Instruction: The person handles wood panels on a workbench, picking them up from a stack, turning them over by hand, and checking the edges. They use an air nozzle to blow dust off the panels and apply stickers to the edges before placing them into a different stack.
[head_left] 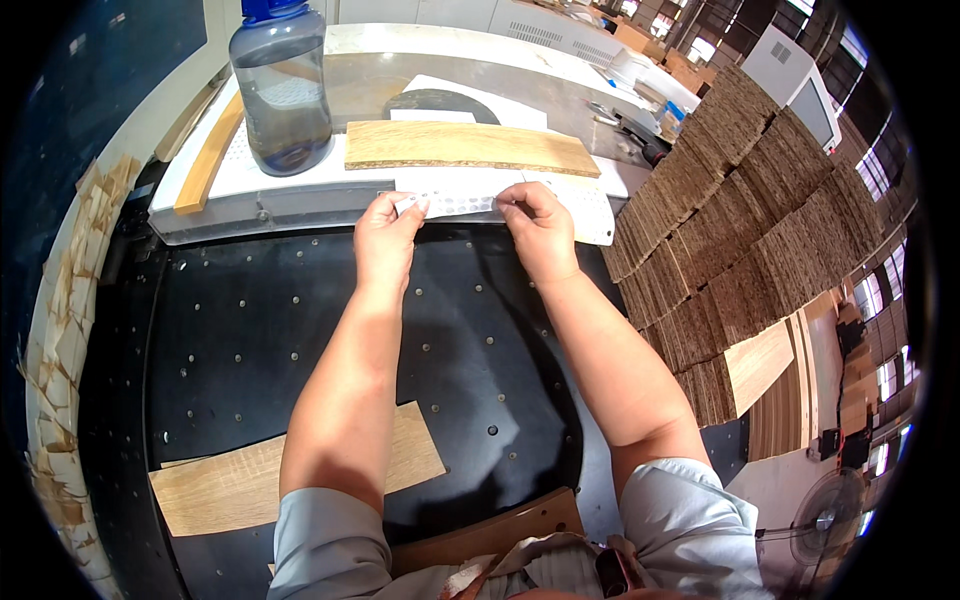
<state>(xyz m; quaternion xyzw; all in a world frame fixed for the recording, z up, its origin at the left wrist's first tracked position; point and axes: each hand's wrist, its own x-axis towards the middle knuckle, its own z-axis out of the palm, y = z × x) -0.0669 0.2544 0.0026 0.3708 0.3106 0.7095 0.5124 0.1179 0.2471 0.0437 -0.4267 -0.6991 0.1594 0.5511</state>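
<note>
Both the left hand (388, 232) and the right hand (535, 225) pinch one thin, pale, dotted strip (462, 204), flat at the front edge of the white bench (300, 180). On that bench behind the strip lie one rough chipboard plank (470, 147) and one smoky plastic bottle (281, 90); right of it rise stacks of brown boards (745, 210).

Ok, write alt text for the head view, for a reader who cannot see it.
Two bare hands, left hand and right hand, pinch a pale perforated strip at the far edge of a black bench. Behind it lie a wood board and a water bottle; stacked board pieces fill the right.
</note>
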